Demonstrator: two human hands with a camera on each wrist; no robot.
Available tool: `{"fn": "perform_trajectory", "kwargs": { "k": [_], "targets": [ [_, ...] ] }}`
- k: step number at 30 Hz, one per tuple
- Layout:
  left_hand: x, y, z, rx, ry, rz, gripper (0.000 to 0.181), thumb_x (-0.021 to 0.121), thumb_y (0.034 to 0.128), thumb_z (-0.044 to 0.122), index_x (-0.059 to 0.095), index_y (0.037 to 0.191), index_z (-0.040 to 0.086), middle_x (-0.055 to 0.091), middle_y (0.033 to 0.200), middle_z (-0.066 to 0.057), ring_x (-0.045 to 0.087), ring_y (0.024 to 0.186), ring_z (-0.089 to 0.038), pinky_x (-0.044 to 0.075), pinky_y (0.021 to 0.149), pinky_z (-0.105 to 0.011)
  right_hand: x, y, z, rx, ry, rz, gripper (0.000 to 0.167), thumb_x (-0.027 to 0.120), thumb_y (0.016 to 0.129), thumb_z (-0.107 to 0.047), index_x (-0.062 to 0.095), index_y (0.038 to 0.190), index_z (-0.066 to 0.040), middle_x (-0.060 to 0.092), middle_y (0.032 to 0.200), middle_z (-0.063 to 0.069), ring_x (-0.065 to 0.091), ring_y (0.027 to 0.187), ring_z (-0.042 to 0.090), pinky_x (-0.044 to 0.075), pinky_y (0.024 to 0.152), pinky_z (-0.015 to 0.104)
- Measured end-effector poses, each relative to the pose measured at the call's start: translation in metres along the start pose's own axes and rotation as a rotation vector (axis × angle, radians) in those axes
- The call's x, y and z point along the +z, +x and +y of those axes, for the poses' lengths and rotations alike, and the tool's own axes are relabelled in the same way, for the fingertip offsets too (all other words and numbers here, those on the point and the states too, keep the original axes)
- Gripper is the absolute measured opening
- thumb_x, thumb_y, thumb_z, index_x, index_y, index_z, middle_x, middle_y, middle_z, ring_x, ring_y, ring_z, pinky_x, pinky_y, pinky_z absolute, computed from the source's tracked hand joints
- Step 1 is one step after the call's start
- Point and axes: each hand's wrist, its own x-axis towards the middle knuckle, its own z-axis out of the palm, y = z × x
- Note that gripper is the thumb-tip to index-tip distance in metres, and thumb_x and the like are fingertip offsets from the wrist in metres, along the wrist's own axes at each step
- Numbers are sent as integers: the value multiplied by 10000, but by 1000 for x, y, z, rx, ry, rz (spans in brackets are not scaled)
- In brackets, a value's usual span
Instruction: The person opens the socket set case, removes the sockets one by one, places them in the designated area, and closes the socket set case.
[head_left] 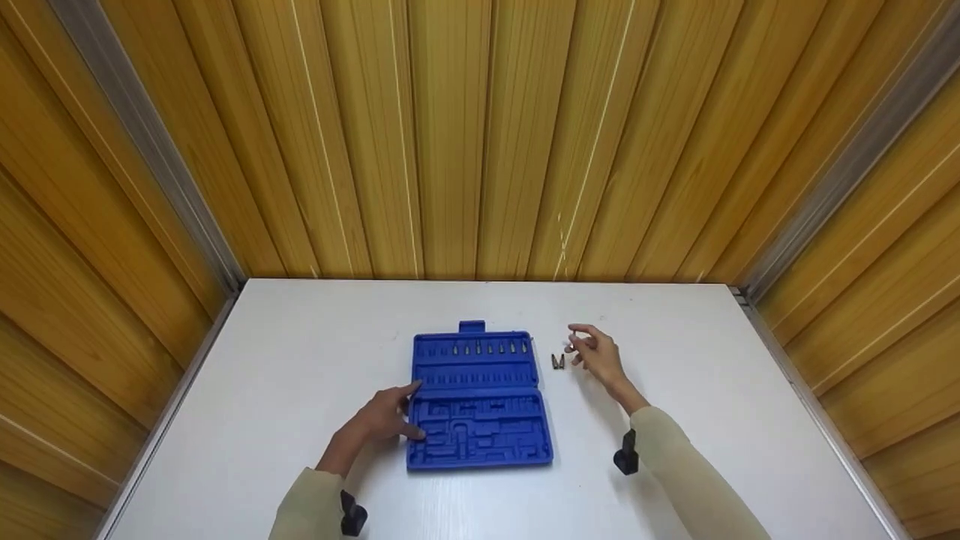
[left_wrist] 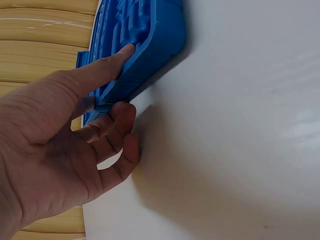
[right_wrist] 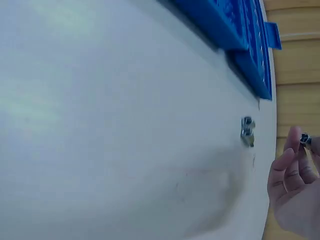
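A blue plastic tool case [head_left: 480,384] lies open on the table, with several small metal screwdriver bits [head_left: 490,348] upright in a row of its far half. My left hand [head_left: 379,416] holds the case's left side; in the left wrist view the thumb presses on the rim and the other fingers curl beside the wall. Right of the case, my right hand [head_left: 598,358] is raised over the table and pinches one small screwdriver bit [right_wrist: 305,138] between thumb and fingers. Two more loose bits [head_left: 558,361] are side by side between that hand and the case.
The white table [head_left: 285,360] is bounded by wood-patterned panels [head_left: 450,150] at the back and both sides. The case's near half [head_left: 480,431] has moulded recesses. A latch tab [head_left: 472,326] sticks out from its far edge.
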Motion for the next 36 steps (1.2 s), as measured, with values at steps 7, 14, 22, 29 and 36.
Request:
{"fn": "perform_trajectory", "kwargs": {
  "k": [7, 14, 22, 29, 36],
  "targets": [
    [2, 1, -4, -22, -29, -8, 957, 906, 745, 88, 400, 1555, 22, 608, 1078, -136, 574, 927, -225, 553, 808, -399, -32, -6, 17, 78, -93, -59, 343, 551, 1058, -124, 603, 1376, -8, 718, 1013, 244, 657, 715, 156, 502, 616, 237],
    [0, 0, -4, -38, -35, -11, 957, 904, 750, 90, 398, 1561, 40, 597, 1088, -132, 567, 930, -220, 565, 722, -364, -35, -6, 18, 97, -127, -127, 368, 538, 1062, -116, 573, 1410, -3, 694, 1025, 217, 643, 740, 160, 500, 615, 257],
    [1, 1, -3, -27, -46, -20, 944, 894, 764, 89, 393, 1563, 43, 595, 1089, -137, 570, 902, -211, 572, 722, -361, -32, -7, 19, 69, -129, -239, 491, 582, 1023, -68, 449, 1481, 49, 618, 1009, 235, 631, 711, 179, 454, 562, 286],
    [0, 0, -4, 18, -20, -4, 945, 901, 755, 106, 399, 1548, 0, 607, 1078, -145, 575, 843, -195, 538, 705, -340, -30, -6, 22, 1, -140, -267, 480, 584, 1010, -7, 448, 1453, 117, 632, 1002, 285, 672, 718, 210, 462, 562, 254],
    [0, 1, -4, 21, -9, -2, 930, 899, 762, 126, 411, 1544, 9, 609, 1087, -137, 583, 889, -208, 542, 781, -380, -27, -5, 30, -110, -271, -220, 427, 651, 965, 3, 555, 1357, 139, 696, 988, 266, 678, 783, 242, 472, 603, 213]
  ]
}}
